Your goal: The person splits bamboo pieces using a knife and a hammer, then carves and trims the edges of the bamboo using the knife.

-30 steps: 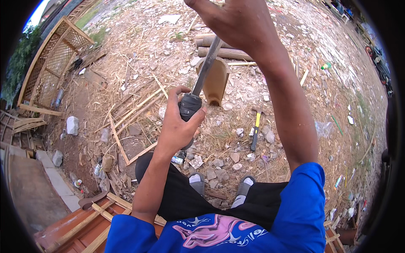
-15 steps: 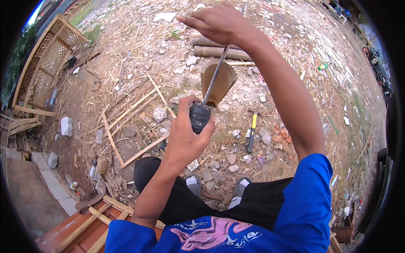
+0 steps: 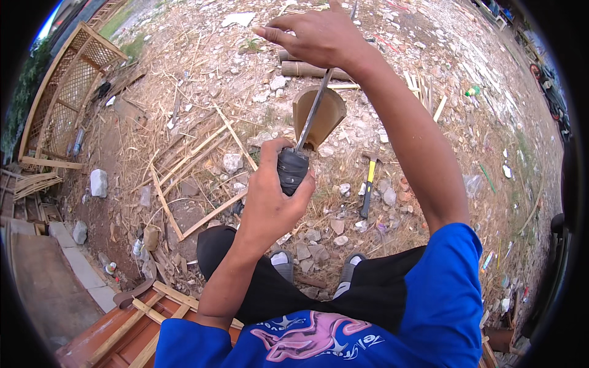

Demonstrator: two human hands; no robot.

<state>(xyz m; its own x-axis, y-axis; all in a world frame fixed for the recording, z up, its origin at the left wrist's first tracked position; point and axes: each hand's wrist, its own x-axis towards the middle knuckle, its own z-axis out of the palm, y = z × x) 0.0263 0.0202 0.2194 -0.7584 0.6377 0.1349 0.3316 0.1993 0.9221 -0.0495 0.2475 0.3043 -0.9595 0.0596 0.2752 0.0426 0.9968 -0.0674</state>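
My left hand (image 3: 270, 184) is closed around the black-wrapped handle (image 3: 292, 170) of a long, narrow metal blade (image 3: 314, 109). Tilted, the blade runs up and away toward the top of the view. My right hand (image 3: 316, 37) is raised over its far part, thumb stretched out to the left. Some of that hand's fingers are hidden, and whether it touches the blade is unclear. Behind the blade is a curved tan piece like split bamboo (image 3: 331, 116); I cannot tell whether they touch. A hammer with a yellow and black handle (image 3: 368, 187) lies on the ground to the right.
Round poles (image 3: 313, 69) lie beyond the tan piece. Thin wooden strips (image 3: 211, 211) form a loose frame at left, near a white block (image 3: 99, 183). A lattice panel (image 3: 67, 92) leans far left. Reddish-brown wood with pale slats (image 3: 116, 337) is at lower left. Rubble covers the ground.
My right hand has shifted very slightly, and its forearm has moved a little left, showing more pale sticks beside it. My left hand keeps its hold on the handle.
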